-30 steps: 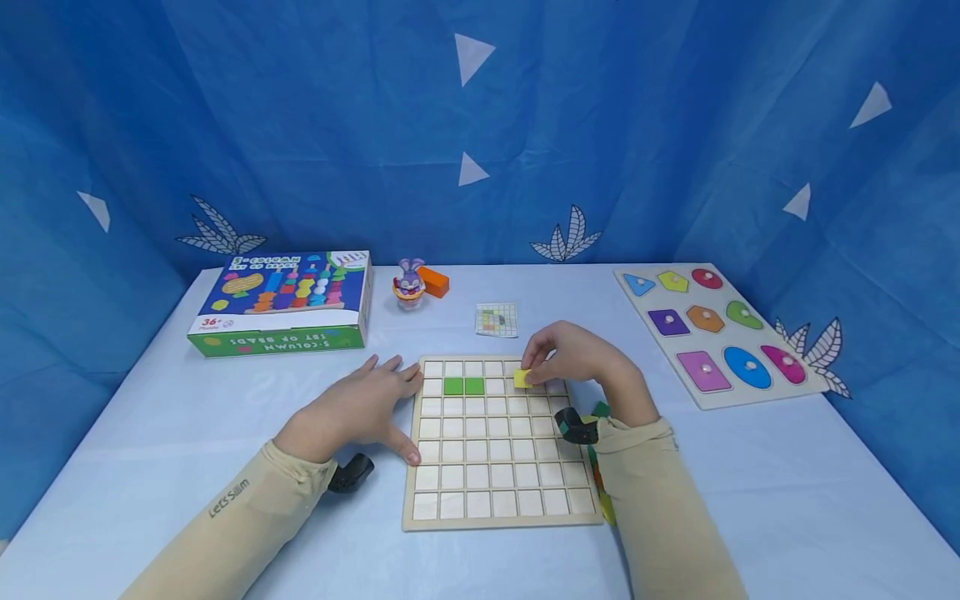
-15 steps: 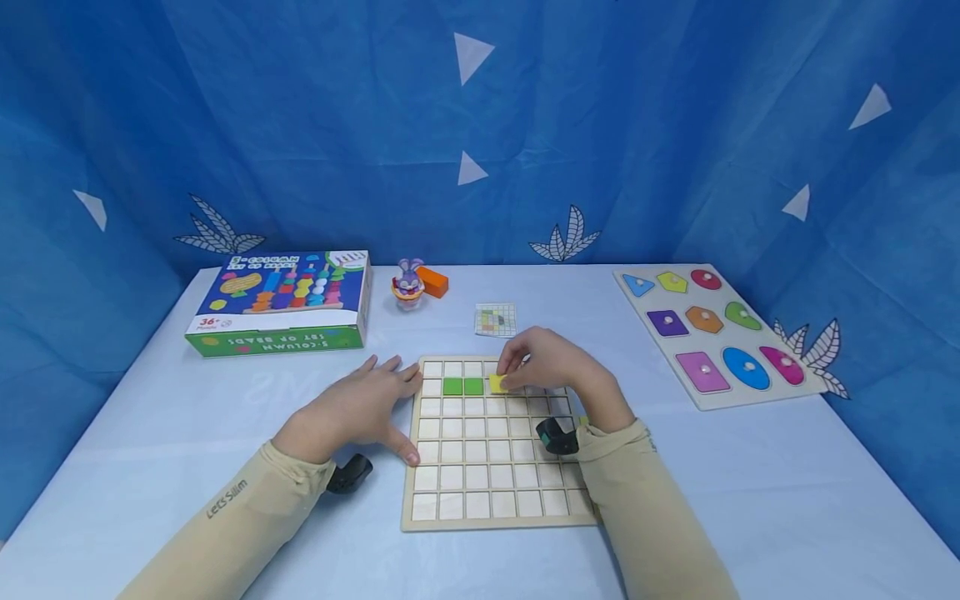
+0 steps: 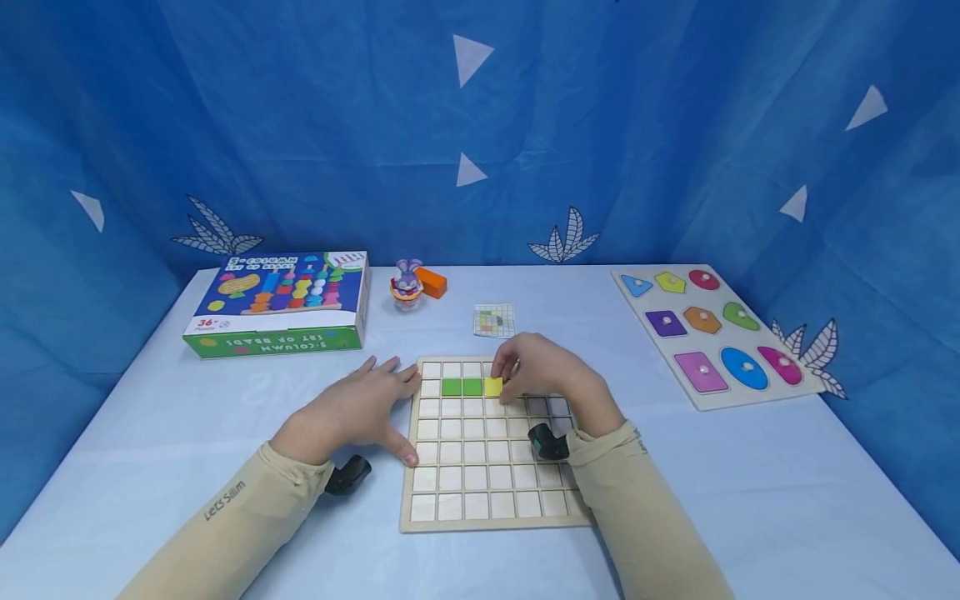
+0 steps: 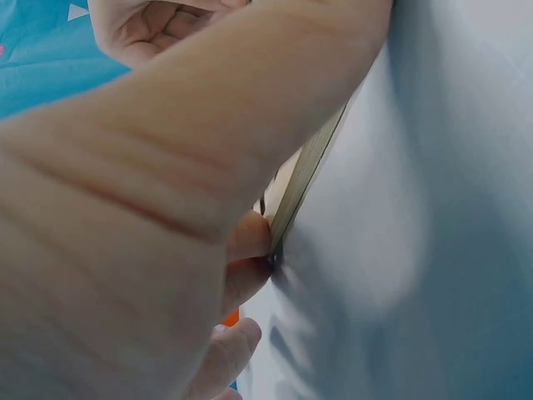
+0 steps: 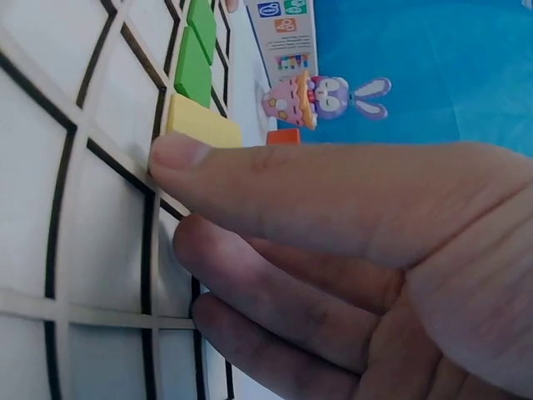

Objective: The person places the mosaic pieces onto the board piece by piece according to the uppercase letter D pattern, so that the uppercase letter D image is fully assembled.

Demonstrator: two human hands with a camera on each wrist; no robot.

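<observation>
Left side first: the person's left hand (image 3: 348, 418) has its fingers spread wide, holding nothing, just touching the left edge of a square gridded board (image 3: 475, 452). Board's flat on the table (image 3: 750, 500), toward the near edge, rows running pretty much parallel to the far edge. Going right, two green tiles (image 3: 452, 387) lie in its second row from the far side, then the yellow tile (image 3: 492, 387). That one's square, both axes about equal, sides lined up with the grid; can't tell if it's fully seated. The right hand (image 3: 543, 375) pinches it, thumb and index nearly closed. Left wrist cam catches the board's side wall; right wrist cam shows curled fingers (image 5: 275, 287) mostly hidden from the head cam.
</observation>
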